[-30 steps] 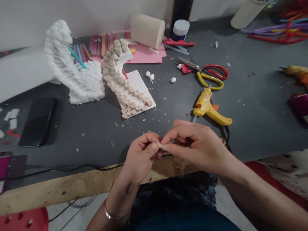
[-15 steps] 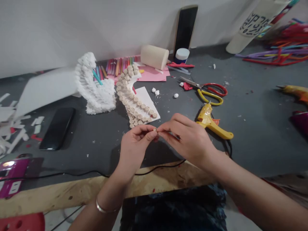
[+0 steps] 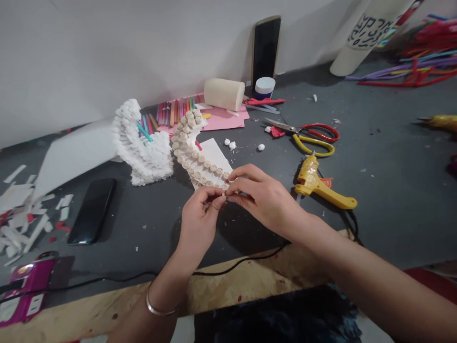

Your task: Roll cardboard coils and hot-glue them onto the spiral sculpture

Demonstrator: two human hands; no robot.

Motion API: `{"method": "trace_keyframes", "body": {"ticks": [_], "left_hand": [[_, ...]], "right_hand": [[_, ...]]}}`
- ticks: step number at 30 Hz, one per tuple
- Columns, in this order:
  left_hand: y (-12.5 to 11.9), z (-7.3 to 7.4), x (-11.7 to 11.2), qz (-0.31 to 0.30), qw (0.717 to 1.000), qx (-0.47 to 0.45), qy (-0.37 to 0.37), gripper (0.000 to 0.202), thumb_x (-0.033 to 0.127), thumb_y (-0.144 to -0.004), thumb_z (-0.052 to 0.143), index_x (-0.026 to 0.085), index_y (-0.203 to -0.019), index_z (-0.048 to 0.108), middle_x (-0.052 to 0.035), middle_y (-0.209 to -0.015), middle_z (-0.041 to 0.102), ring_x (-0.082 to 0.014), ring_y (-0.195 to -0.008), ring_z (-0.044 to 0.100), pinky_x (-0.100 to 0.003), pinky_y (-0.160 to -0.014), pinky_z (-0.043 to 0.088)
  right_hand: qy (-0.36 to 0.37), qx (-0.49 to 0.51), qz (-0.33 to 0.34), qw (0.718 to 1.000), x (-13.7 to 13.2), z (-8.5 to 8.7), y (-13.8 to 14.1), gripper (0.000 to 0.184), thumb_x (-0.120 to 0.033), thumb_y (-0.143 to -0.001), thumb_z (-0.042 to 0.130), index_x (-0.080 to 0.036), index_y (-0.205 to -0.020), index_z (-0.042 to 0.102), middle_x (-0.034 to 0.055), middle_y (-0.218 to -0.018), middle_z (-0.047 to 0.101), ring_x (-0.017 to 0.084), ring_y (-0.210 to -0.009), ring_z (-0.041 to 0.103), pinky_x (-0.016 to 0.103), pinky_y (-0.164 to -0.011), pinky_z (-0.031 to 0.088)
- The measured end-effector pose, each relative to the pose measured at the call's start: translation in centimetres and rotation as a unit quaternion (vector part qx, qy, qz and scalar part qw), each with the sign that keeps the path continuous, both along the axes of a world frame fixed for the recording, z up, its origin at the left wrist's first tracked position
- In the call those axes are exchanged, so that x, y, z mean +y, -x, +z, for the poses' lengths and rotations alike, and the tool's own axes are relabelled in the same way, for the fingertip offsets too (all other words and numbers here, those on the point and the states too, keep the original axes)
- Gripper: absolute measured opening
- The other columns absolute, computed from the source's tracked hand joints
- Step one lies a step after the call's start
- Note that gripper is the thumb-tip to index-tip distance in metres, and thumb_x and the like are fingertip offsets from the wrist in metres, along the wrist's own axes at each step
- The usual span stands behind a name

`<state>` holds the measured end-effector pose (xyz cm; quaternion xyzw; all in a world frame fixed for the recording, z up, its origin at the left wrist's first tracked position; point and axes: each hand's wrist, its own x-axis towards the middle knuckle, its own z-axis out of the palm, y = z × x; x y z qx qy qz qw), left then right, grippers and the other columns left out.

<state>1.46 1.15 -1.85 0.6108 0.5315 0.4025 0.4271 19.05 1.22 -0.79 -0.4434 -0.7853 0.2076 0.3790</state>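
Note:
My left hand (image 3: 200,216) and my right hand (image 3: 262,197) meet fingertip to fingertip above the dark grey table (image 3: 385,190). Both pinch one tiny cream roll (image 3: 223,193), mostly hidden by the fingers. Just beyond them lies a white card covered with rows of cream rolls (image 3: 202,162), curving up at its far end. Left of it stands a white ruffled paper form (image 3: 143,147). A yellow glue gun (image 3: 321,183) lies to the right of my right hand.
Red and yellow scissors (image 3: 314,136) lie beyond the glue gun. A black phone (image 3: 93,209) rests flat at left, another leans on the wall (image 3: 266,47). A cream foam roll (image 3: 224,94), pink paper, coloured sticks and paper scraps (image 3: 21,219) lie about. A black cable (image 3: 228,267) runs along the wooden edge.
Both hands have moved forward and up over the table towards the card of rolls, still pinching the small roll. The view has tilted up, showing more wall.

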Motion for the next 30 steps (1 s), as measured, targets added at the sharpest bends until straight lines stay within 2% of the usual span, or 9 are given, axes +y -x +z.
{"method": "trace_keyframes", "body": {"ticks": [5,9,12,16,21,25,28,30], "left_hand": [[0.25,0.16,-0.01,-0.023,0.997,0.064,-0.03,0.011,0.03,-0.087,0.062,0.019,-0.086,0.066,-0.0017,-0.083,0.068,-0.0136,-0.073,0.063,-0.025,-0.069,0.05],[0.49,0.09,-0.02,-0.042,0.992,0.111,-0.051,0.009,0.026,-0.089,0.059,0.02,-0.087,0.065,-0.0025,-0.087,0.068,-0.0156,-0.08,0.063,-0.027,-0.074,0.049],[0.58,-0.02,-0.01,-0.056,0.986,0.135,-0.076,0.008,0.022,-0.09,0.057,0.02,-0.086,0.065,-0.0021,-0.087,0.068,-0.0159,-0.081,0.062,-0.028,-0.076,0.049],[0.52,0.03,-0.03,-0.071,0.981,0.153,-0.099,0.009,0.02,-0.09,0.056,0.019,-0.085,0.064,-0.0019,-0.085,0.067,-0.0157,-0.08,0.062,-0.028,-0.077,0.049],[0.44,0.27,-0.21,-0.086,0.98,0.141,-0.107,0.015,0.022,-0.092,0.053,0.019,-0.082,0.064,-0.0013,-0.08,0.065,-0.0145,-0.077,0.061,-0.027,-0.076,0.049],[0.62,0.19,-0.14,-0.085,0.994,0.05,-0.037,0.012,0.03,-0.085,0.064,0.019,-0.085,0.068,-0.0033,-0.085,0.068,-0.0145,-0.075,0.062,-0.026,-0.07,0.051],[0.86,-0.18,0.12,-0.088,0.994,-0.043,0.056,0.015,0.031,-0.076,0.074,0.018,-0.079,0.068,-0.001,-0.073,0.066,-0.0123,-0.064,0.06,-0.024,-0.062,0.05],[0.99,-0.38,0.28,-0.091,0.987,-0.087,0.097,0.018,0.034,-0.075,0.076,0.017,-0.077,0.068,-0.0005,-0.067,0.064,-0.0116,-0.06,0.058,-0.023,-0.059,0.05]], "right_hand": [[0.036,-0.044,-0.033,0.998,-0.25,-0.13,0.02,0.008,-0.018,-0.09,0.06,-0.018,-0.086,0.066,0.0035,-0.086,0.071,0.016,-0.083,0.064,0.028,-0.074,0.047],[0.041,-0.076,-0.051,0.995,-0.47,-0.28,-0.05,0.009,-0.021,-0.09,0.06,-0.02,-0.087,0.068,0.0022,-0.087,0.073,0.018,-0.084,0.065,0.028,-0.072,0.045],[0.049,-0.059,-0.031,0.997,-0.38,-0.47,-0.18,0.007,-0.019,-0.089,0.062,-0.019,-0.087,0.068,0.0024,-0.087,0.073,0.017,-0.084,0.064,0.027,-0.073,0.045],[0.073,-0.019,-0.006,0.997,-0.08,-0.68,-0.34,0.002,-0.016,-0.086,0.065,-0.018,-0.087,0.066,0.0006,-0.082,0.071,0.013,-0.075,0.063,0.023,-0.068,0.044],[0.083,0.009,0.001,0.996,0.08,-0.81,-0.43,0.006,-0.016,-0.085,0.067,-0.017,-0.09,0.065,0.0004,-0.083,0.071,0.011,-0.074,0.063,0.021,-0.067,0.044],[0.077,0.019,0.007,0.997,0.09,-0.58,-0.57,0.005,-0.016,-0.085,0.068,-0.017,-0.089,0.066,0.0002,-0.081,0.07,0.011,-0.072,0.062,0.021,-0.065,0.044],[0.087,0.034,0.025,0.995,0.1,-0.27,-0.77,0.004,-0.02,-0.085,0.069,-0.018,-0.087,0.066,-0.0009,-0.08,0.07,0.01,-0.068,0.061,0.02,-0.063,0.043],[0.096,0.046,0.035,0.994,0.15,-0.11,-0.94,0.007,-0.024,-0.086,0.068,-0.019,-0.088,0.066,-0.0012,-0.08,0.07,0.009,-0.067,0.061,0.02,-0.063,0.043]]}}
